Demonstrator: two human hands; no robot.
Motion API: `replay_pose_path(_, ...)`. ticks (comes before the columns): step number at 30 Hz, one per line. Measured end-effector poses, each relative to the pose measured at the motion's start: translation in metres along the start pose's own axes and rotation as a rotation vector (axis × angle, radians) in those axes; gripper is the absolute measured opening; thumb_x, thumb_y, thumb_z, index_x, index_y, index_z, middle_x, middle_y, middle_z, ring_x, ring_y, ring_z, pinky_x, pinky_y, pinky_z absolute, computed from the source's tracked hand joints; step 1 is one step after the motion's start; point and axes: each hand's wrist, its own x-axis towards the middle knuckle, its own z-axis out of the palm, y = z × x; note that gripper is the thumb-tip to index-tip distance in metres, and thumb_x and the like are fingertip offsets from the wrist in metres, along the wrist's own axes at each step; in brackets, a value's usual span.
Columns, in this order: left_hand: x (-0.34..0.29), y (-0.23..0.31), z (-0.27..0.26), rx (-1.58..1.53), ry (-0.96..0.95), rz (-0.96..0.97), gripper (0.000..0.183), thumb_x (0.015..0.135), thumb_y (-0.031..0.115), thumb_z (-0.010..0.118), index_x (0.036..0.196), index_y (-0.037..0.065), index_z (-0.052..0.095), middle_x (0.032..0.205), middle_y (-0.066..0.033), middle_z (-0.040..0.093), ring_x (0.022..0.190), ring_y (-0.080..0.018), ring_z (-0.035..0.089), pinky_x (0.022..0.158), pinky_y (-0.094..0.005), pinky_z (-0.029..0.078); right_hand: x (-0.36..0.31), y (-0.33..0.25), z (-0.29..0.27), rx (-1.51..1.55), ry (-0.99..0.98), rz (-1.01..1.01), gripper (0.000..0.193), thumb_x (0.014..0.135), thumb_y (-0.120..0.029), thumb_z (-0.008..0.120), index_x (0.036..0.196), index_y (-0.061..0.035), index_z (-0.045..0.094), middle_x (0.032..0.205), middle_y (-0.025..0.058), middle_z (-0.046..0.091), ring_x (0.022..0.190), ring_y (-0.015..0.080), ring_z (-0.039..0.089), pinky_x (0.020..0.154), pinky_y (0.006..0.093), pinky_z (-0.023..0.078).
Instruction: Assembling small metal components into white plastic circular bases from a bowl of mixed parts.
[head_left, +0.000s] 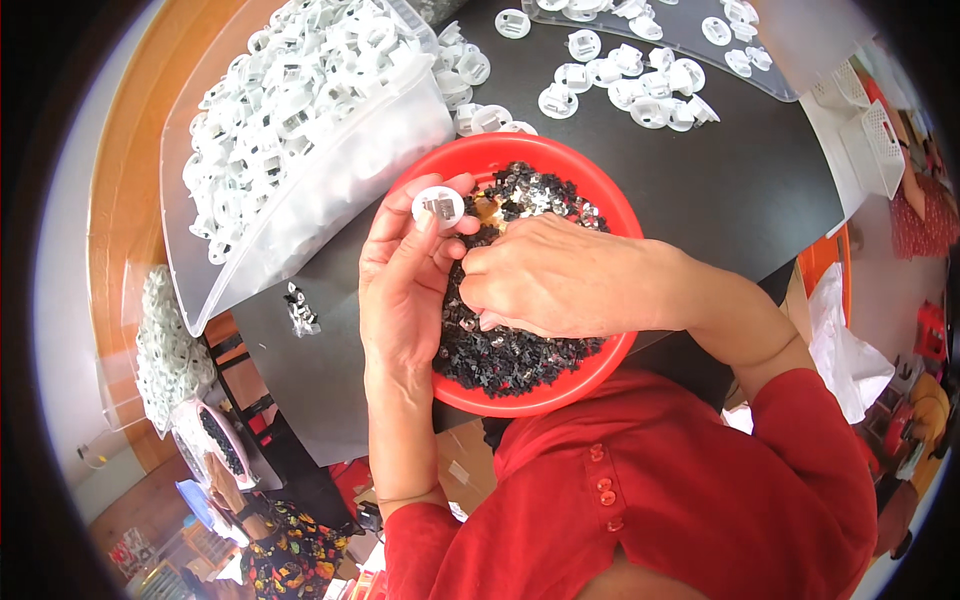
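My left hand (396,300) pinches a round white plastic piece (438,207) with a rectangular slot in its middle. It is held over the left rim of a red bowl (622,210). Inside the bowl lie small black plastic parts (510,365) and, toward the far side, shiny metal pieces (537,194). My right hand (560,275) is over the bowl's middle with its fingers curled together and pointing down at the parts. Its fingertips are mostly hidden, so whatever they hold cannot be made out.
A clear plastic bin (330,165) heaped with white round pieces stands at the far left. More loose white pieces (655,85) lie on the dark table (740,180). A small pile of black and clear parts (300,310) sits left of the bowl. Another person's hand (225,482) shows at lower left.
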Motion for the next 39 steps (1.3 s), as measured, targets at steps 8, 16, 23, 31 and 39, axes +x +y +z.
replay_pose_path(8,0.001,-0.003,-0.003,-0.020,-0.016,-0.003,0.030,0.091,0.007,0.055,0.120,0.000,0.053,0.118,-0.0182,0.060,0.088,-0.0163,0.063,0.073,-0.0234,0.050,-0.001,0.005,0.003,-0.007,0.103,-0.080,0.022,0.080,-0.014,0.065,0.066,0.0031,0.059,0.065,0.0188,0.060,0.063,0.0350,0.063,0.057,0.0426,0.049)
replay_pose_path(16,-0.001,0.001,0.000,0.001,0.002,0.033,0.027,0.090,0.005,0.056,0.117,0.001,0.055,0.117,-0.0183,0.060,0.090,-0.0161,0.063,0.075,-0.0236,0.051,0.000,0.006,-0.005,0.046,0.015,-0.059,0.016,0.082,-0.015,0.063,0.077,-0.0002,0.059,0.074,0.0143,0.061,0.072,0.0330,0.061,0.065,0.0423,0.047)
replay_pose_path(23,-0.004,0.002,0.005,0.036,-0.023,0.174,0.024,0.090,0.005,0.058,0.114,0.002,0.058,0.116,-0.0162,0.062,0.094,-0.0148,0.062,0.079,-0.0249,0.051,-0.002,0.009,-0.031,0.136,0.345,-0.026,0.009,0.080,-0.010,0.066,0.080,-0.0009,0.064,0.072,0.0116,0.060,0.066,0.0251,0.059,0.060,0.0345,0.046)
replay_pose_path(31,-0.022,0.015,0.028,0.028,-0.029,0.134,0.037,0.091,0.005,0.058,0.127,0.000,0.052,0.121,-0.0121,0.059,0.107,-0.0158,0.059,0.092,-0.0283,0.050,-0.015,-0.026,-0.034,0.070,0.674,0.084,0.016,0.079,-0.014,0.067,0.085,0.0005,0.061,0.078,0.0148,0.061,0.070,0.0307,0.062,0.064,0.0374,0.049)
replay_pose_path(39,-0.049,0.010,0.041,0.038,-0.069,0.124,0.037,0.090,0.003,0.058,0.127,0.001,0.052,0.126,-0.0119,0.056,0.111,-0.0166,0.057,0.093,-0.0294,0.051,-0.030,-0.057,-0.017,0.287,0.826,0.238,0.018,0.080,-0.008,0.067,0.093,0.0009,0.059,0.080,0.0098,0.058,0.061,0.0189,0.057,0.056,0.0290,0.049)
